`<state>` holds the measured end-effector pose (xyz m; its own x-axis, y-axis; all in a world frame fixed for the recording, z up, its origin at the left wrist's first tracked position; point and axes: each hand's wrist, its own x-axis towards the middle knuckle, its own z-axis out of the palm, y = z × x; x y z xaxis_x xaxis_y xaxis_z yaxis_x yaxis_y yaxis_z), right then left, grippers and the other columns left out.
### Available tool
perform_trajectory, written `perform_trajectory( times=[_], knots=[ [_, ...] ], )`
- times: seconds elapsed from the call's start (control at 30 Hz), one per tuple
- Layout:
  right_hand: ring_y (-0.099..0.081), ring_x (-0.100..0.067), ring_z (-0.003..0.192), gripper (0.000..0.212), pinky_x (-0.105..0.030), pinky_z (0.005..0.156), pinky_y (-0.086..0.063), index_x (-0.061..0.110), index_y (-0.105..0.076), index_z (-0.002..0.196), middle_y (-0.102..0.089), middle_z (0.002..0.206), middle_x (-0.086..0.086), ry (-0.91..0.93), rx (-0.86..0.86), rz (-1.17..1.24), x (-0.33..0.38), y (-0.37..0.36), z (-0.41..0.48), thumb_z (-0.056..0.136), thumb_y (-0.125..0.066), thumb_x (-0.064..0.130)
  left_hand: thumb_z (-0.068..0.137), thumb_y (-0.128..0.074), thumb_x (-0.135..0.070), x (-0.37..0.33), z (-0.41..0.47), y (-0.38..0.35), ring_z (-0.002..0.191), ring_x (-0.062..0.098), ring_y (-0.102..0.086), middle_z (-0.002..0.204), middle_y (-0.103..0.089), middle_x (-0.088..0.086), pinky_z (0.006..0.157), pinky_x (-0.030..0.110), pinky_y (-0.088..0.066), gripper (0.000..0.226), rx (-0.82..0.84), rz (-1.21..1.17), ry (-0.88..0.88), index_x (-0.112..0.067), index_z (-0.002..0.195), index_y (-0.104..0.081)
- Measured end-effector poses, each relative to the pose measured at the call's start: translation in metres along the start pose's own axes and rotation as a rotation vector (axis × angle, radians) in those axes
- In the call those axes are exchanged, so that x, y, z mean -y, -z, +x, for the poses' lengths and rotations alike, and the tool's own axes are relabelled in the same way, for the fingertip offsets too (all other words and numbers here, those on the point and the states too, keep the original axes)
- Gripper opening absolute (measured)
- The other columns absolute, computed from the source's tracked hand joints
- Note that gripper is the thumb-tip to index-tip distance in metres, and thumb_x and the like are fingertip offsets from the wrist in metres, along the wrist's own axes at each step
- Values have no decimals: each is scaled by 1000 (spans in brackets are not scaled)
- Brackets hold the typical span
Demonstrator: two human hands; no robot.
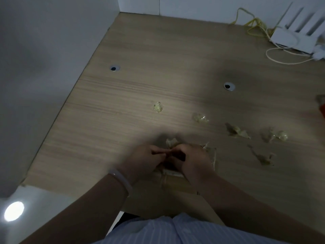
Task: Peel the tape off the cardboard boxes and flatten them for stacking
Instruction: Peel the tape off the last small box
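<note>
A cardboard box (175,192) lies at the near edge of the wooden desk (133,95), partly under my forearms. My left hand (144,161) and my right hand (191,159) meet over the box's far end, fingers curled. Both pinch a strip of clear tape (212,155) that trails to the right of the right hand. The view is dim and blurred, so the exact grip is hard to read. Several crumpled tape wads lie on the desk beyond the hands, such as one wad (158,107) and another wad (200,118).
A white router (295,37) with antennas, yellow cable (253,23) and white cable (288,57) sit at the far right corner. Two cable holes (114,68) (229,86) are in the desk. An orange object (322,110) shows at the right edge. A white wall borders the left.
</note>
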<state>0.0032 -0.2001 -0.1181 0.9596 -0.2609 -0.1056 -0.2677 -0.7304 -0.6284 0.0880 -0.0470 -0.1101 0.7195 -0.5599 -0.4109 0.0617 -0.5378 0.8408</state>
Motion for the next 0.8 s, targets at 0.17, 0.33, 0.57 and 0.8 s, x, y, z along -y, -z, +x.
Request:
perform_trajectory(
  times=[0.17, 0.33, 0.57, 0.8],
  knots=[
    [-60, -14, 89, 15, -29, 79, -47, 29, -72, 92, -69, 90, 9, -21, -35, -3, 1, -2, 2, 81, -70, 39, 79, -72, -11, 2, -1, 9, 78, -21, -50, 82, -57, -22, 69, -4, -33, 24, -77, 303, -255, -22, 100, -73],
    [-53, -7, 88, 6, -22, 70, -34, 31, -66, 89, -58, 86, 18, -70, -44, 3, -3, 0, 4, 84, -67, 31, 73, -76, -11, 12, -7, -11, 88, 2, -62, 95, -65, -7, 78, 26, -51, 36, -124, 149, -232, -27, 101, -59],
    [-53, -6, 82, 5, -22, 67, -38, 32, -62, 83, -55, 80, 18, -63, -27, 40, -4, 1, 4, 84, -66, 28, 74, -77, -12, 24, -7, -28, 90, 3, -62, 101, -62, -3, 74, 17, -50, 50, -266, 68, -210, -35, 106, -47],
    [-56, -4, 78, 13, -17, 65, -39, 34, -58, 80, -59, 78, 16, -89, -18, 100, -7, 2, 1, 86, -65, 25, 79, -57, -27, 28, 2, -25, 118, 22, -50, 118, -50, 3, 103, 42, -43, 61, -96, 77, -230, -36, 136, -39]
  ],
)
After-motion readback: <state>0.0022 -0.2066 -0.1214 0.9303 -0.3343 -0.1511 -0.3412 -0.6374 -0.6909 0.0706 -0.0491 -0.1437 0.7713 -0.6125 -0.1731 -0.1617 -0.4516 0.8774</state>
